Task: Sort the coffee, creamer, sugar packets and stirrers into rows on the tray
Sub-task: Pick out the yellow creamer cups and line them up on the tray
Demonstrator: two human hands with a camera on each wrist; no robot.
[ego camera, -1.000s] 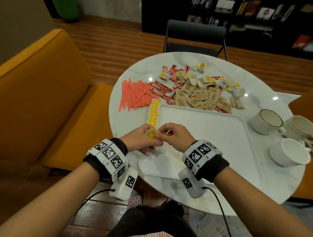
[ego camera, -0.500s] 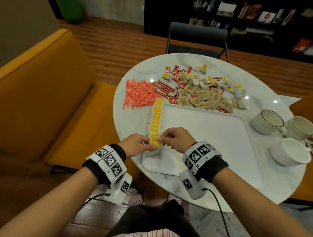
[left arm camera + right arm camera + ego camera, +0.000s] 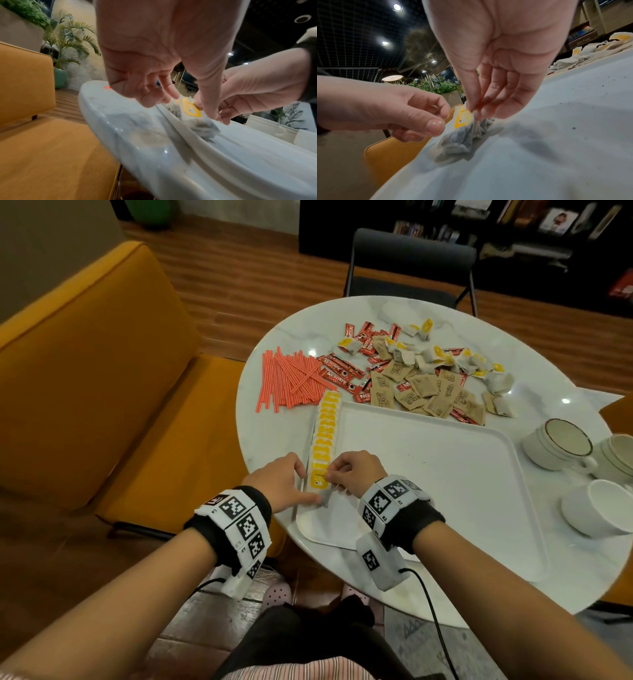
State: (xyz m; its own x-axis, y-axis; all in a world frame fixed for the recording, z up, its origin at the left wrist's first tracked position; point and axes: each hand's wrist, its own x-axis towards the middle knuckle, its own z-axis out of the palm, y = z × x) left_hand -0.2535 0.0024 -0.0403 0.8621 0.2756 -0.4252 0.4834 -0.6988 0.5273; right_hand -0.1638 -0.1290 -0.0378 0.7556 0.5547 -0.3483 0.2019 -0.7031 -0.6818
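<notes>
Two hands meet over the tray's (image 3: 445,484) near left corner. The left hand (image 3: 279,482) pinches the left edge of a yellow-labelled packet (image 3: 318,479) between thumb and fingers, and the right hand (image 3: 354,470) pinches the packet's right edge with thumb and forefinger, its other fingers hanging loosely down. The packet lies on the tray's floor just inside the left rim, its crumpled grey-white end toward the near rim; the wrist views show it touching the tray surface (image 3: 192,112) (image 3: 464,119). It sits at the near end of a row of packets (image 3: 325,436) that runs along the tray's left rim toward its far left corner, yellow labels overlapping. Just past the tray's far left corner lie the red stirrers (image 3: 291,381) in a loose bundle. Along the far rim lies a mixed heap: red coffee sticks (image 3: 339,373), brown sugar packets (image 3: 421,392) and more yellow-labelled ones (image 3: 435,354). Three white cups (image 3: 561,446) stand beside the tray's right rim, all on the round marble table (image 3: 534,371).
</notes>
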